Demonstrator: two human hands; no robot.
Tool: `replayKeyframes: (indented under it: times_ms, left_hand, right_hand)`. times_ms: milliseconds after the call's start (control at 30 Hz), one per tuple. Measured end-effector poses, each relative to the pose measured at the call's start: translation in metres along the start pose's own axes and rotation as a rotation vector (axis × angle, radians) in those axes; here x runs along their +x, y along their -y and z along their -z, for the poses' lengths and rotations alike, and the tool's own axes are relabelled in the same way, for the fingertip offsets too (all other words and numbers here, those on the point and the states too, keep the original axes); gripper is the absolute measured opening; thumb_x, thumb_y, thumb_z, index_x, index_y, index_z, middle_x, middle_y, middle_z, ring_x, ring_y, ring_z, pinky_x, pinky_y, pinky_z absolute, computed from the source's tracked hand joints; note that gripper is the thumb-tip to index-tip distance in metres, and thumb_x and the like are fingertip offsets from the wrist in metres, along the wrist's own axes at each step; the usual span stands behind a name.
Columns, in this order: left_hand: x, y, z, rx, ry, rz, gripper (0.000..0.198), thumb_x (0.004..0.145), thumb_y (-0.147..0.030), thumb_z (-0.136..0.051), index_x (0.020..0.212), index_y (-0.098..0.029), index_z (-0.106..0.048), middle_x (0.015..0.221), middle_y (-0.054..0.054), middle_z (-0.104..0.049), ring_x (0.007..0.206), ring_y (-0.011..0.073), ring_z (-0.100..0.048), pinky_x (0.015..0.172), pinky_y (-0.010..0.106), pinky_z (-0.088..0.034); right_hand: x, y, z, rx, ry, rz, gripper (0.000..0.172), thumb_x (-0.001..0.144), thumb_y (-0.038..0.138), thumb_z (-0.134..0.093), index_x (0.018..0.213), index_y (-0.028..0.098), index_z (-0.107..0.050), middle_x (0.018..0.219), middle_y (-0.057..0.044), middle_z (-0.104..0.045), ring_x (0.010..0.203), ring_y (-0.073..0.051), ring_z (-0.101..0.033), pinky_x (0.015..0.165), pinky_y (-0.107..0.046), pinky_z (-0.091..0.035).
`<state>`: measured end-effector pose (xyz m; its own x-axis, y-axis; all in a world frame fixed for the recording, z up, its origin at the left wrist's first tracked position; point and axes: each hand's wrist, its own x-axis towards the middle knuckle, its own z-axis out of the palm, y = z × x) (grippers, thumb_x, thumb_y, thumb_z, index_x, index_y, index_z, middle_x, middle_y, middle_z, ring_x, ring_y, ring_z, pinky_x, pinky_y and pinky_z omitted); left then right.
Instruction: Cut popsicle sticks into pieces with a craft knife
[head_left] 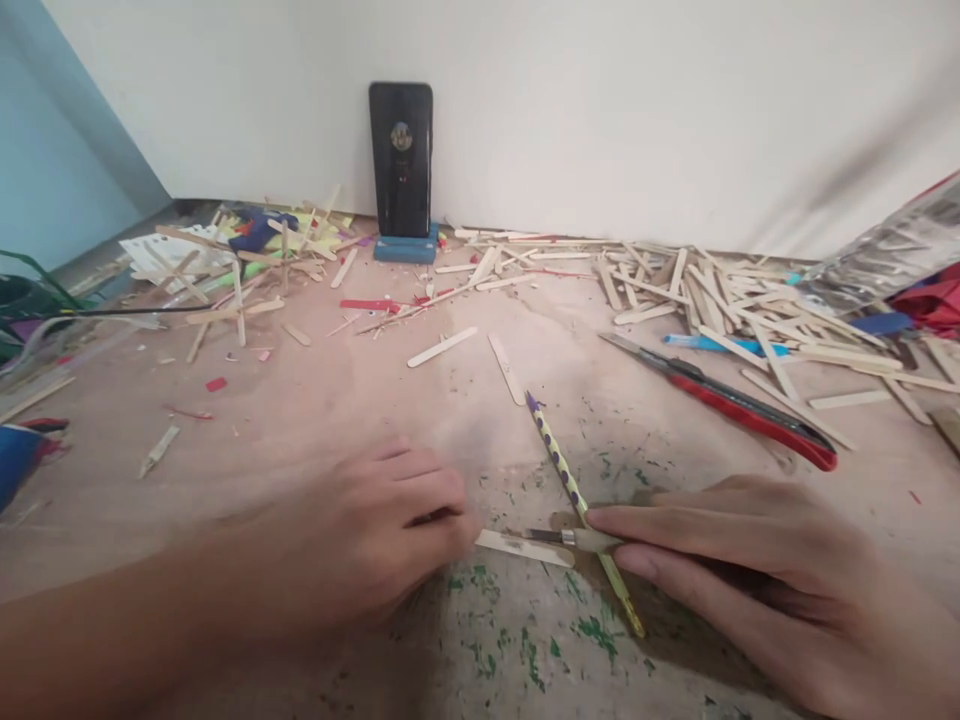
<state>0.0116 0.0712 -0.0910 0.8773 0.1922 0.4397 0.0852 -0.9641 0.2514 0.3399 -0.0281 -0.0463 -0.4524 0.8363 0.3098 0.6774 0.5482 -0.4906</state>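
My left hand (375, 535) is curled, its fingertips pressing down on one end of a pale craft stick (525, 548) lying flat on the wooden surface. My right hand (750, 570) grips a small craft knife (559, 537), its blade resting across the same stick. A yellow pencil with purple dots (559, 465) lies diagonally under the knife tip, between both hands.
A red and black utility cutter (731, 403) lies at right. Heaps of craft sticks (720, 295) spread along the wall, more at back left (225, 270). A black phone (401, 160) leans upright on a blue stand. Green paint flecks mark the board (525, 650).
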Motion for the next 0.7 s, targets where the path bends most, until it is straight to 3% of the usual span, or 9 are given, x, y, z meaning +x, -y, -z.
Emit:
replayKeyframes:
  times_ms: [100, 233, 433, 600, 700]
  left_hand:
    - [0.001, -0.003, 0.005, -0.006, 0.021, 0.017, 0.026, 0.125, -0.011, -0.049, 0.121, -0.017, -0.074, 0.101, 0.001, -0.074, 0.088, 0.0183, -0.065, 0.087, 0.033, -0.048]
    - [0.001, -0.003, 0.008, -0.003, 0.040, 0.017, 0.026, 0.126, -0.011, -0.050, 0.117, -0.018, -0.074, 0.102, 0.001, -0.075, 0.091, 0.0179, -0.067, 0.090, 0.033, -0.050]
    - [0.000, -0.002, 0.007, -0.006, 0.056, 0.016, 0.023, 0.122, -0.008, -0.054, 0.119, -0.019, -0.075, 0.106, 0.002, -0.077, 0.095, 0.0188, -0.068, 0.090, 0.035, -0.051]
    - [0.000, -0.003, 0.007, -0.021, 0.067, 0.017, 0.031, 0.128, -0.014, -0.045, 0.116, -0.017, -0.074, 0.106, 0.003, -0.076, 0.096, 0.0193, -0.067, 0.092, 0.035, -0.050]
    - [0.001, -0.003, 0.008, -0.023, 0.068, 0.020, 0.031, 0.129, -0.014, -0.045, 0.116, -0.017, -0.074, 0.107, 0.003, -0.076, 0.097, 0.0198, -0.068, 0.093, 0.035, -0.050]
  right_hand:
    - [-0.002, -0.002, -0.003, 0.012, 0.093, -0.014, 0.028, 0.122, 0.036, -0.066, 0.143, 0.036, -0.084, 0.113, 0.004, -0.095, 0.084, -0.016, -0.090, 0.066, -0.020, -0.066]
    - [-0.002, -0.005, -0.006, 0.031, 0.175, -0.075, 0.027, 0.123, 0.040, -0.064, 0.136, 0.038, -0.087, 0.118, 0.005, -0.094, 0.086, -0.018, -0.090, 0.066, -0.023, -0.066]
    - [-0.009, -0.005, -0.011, 0.011, 0.163, -0.114, 0.029, 0.125, 0.045, -0.059, 0.134, 0.039, -0.086, 0.118, 0.008, -0.094, 0.083, -0.014, -0.088, 0.064, -0.022, -0.064]
    - [-0.009, -0.001, -0.015, -0.003, 0.038, -0.127, 0.025, 0.124, 0.050, -0.064, 0.139, 0.044, -0.083, 0.084, 0.013, -0.087, 0.056, -0.008, -0.073, 0.058, -0.016, -0.060]
    - [-0.003, 0.001, -0.015, 0.041, 0.106, -0.148, 0.026, 0.124, 0.047, -0.063, 0.137, 0.042, -0.085, 0.095, 0.011, -0.092, 0.063, -0.009, -0.078, 0.058, -0.014, -0.060]
